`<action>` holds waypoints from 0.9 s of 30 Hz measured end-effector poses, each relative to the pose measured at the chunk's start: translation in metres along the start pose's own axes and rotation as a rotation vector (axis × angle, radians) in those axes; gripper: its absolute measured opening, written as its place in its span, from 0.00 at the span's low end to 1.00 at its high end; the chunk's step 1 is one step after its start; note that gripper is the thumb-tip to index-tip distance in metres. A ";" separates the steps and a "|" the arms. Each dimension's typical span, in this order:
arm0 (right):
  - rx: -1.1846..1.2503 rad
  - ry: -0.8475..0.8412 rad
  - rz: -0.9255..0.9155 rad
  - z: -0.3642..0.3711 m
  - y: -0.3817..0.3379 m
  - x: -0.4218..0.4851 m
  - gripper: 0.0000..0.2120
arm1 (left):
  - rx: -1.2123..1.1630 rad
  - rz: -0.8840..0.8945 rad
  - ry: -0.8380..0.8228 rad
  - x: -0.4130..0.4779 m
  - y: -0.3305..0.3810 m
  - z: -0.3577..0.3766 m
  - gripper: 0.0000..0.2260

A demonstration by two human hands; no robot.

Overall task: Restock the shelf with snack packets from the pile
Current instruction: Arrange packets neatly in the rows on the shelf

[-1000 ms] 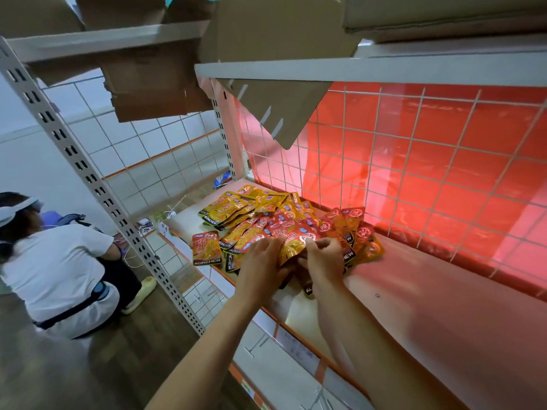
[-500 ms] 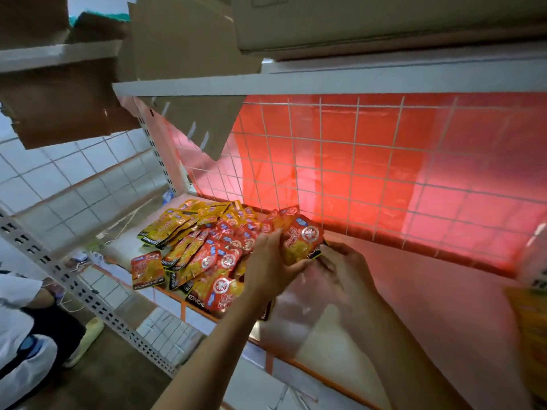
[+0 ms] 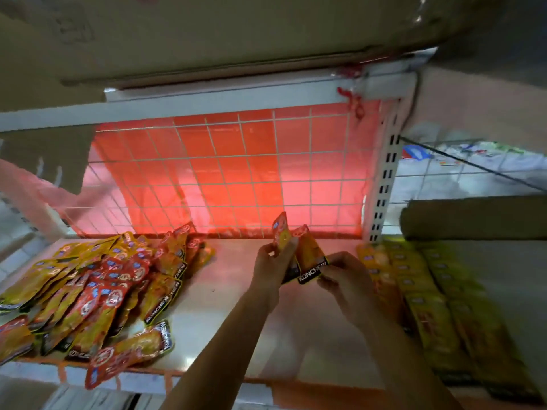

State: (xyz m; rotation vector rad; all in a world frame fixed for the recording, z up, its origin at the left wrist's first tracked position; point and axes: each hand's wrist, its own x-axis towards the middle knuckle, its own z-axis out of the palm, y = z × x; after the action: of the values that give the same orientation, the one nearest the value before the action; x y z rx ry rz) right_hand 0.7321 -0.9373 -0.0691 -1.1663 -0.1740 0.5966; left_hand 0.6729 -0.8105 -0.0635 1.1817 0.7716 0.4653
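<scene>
A loose pile of yellow and red snack packets point(image 3: 97, 291) covers the left part of the white shelf point(image 3: 225, 329). Above the middle of the shelf I hold a small bunch of these packets point(image 3: 307, 255) upright. My left hand point(image 3: 273, 267) grips the bunch from the left, thumb on the front packet. My right hand point(image 3: 344, 276) pinches the black bottom edge of a packet from the right. Rows of yellow packets point(image 3: 438, 306) lie flat and lined up on the right part of the shelf.
A white wire grid with red sheeting point(image 3: 225, 179) closes the back. A perforated upright point(image 3: 383, 184) stands at the right rear, a cardboard edge point(image 3: 473, 217) beyond it. Cardboard boxes point(image 3: 207, 37) sit on the shelf above. One packet point(image 3: 127, 356) overhangs the front edge.
My view swung right, so the pile now lies at the left. Both hands carried the held packets rightward, away from the pile, toward the lined-up rows.
</scene>
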 end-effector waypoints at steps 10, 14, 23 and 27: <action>-0.186 -0.098 -0.042 -0.116 -0.063 -0.019 0.08 | 0.317 0.245 -0.104 -0.043 -0.034 0.131 0.26; -0.292 -0.036 -0.068 -0.174 -0.092 -0.023 0.06 | 0.464 0.330 -0.042 -0.065 -0.050 0.187 0.27; -0.267 0.088 -0.095 -0.286 -0.145 -0.035 0.11 | 0.441 0.412 0.023 -0.101 -0.087 0.309 0.14; -0.300 0.170 -0.081 -0.333 -0.160 -0.037 0.12 | 0.471 0.380 0.025 -0.113 -0.104 0.350 0.10</action>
State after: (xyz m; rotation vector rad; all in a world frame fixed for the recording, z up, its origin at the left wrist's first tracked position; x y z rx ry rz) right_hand 0.8997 -1.2682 -0.0516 -1.4872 -0.1681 0.4057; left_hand 0.8520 -1.1483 -0.0678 1.7811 0.6975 0.6321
